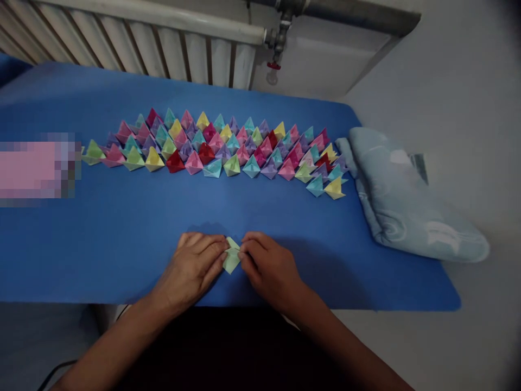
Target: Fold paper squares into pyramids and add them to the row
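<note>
A small pale green piece of folded paper (232,260) is held between my two hands, low over the front part of the blue table. My left hand (194,263) pinches its left side, fingers pressed together. On the opposite side, my right hand (268,265) grips the edge with thumb and curled fingers. The paper's lower corner points toward me, and a folded tip shows at the top. My fingertips hide its side edges. Beyond my hands, several rows of folded paper boats (232,165) in many colours stand close together.
The blue tabletop (122,233) extends to both sides. A folded light-blue blanket (407,201) lies at the right end. A blurred-out pink patch covers something at the left. Behind the table are a white radiator (163,49) and a pipe valve with a red handle (274,66).
</note>
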The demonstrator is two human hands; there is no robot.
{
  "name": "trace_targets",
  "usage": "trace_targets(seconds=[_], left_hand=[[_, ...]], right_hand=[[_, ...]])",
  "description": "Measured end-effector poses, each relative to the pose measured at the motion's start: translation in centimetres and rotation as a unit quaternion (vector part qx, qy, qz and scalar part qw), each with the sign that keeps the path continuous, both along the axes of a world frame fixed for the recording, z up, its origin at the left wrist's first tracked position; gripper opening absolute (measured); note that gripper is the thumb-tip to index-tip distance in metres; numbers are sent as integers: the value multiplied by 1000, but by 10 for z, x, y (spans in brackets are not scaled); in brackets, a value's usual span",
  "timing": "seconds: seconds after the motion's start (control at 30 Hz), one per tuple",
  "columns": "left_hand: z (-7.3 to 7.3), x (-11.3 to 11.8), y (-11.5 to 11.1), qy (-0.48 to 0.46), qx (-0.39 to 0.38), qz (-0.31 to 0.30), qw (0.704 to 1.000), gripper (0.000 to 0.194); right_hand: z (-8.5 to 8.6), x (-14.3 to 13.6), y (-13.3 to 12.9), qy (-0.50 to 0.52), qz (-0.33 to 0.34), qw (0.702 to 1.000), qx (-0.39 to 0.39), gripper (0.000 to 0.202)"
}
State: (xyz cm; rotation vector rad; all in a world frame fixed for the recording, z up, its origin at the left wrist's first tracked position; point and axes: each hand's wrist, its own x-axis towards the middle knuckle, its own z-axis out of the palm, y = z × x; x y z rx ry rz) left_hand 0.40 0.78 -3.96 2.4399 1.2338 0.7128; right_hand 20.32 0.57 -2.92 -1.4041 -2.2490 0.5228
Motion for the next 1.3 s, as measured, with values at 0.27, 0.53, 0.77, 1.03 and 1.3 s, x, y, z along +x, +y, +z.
trace_targets(seconds=[0.27, 0.53, 0.77, 1.03, 1.3], left_hand=[[0, 7, 2, -17, -31, 59, 998, 23], [-5, 13, 5, 5, 4, 94, 996, 23], [-8, 15, 5, 15, 36, 98, 994, 21], [-6, 7, 6, 56, 91, 66, 992, 23], [0, -18, 5, 82, 151, -104, 980, 31]], right_hand=[[4, -4, 4, 1, -26, 999, -43, 15], [7, -7, 5, -39, -49, 997, -45, 13], [7, -10, 7, -62, -56, 996, -20, 11], [12, -8, 9, -75, -41, 994, -62, 11], [17, -5, 11, -82, -21, 992, -89, 11]])
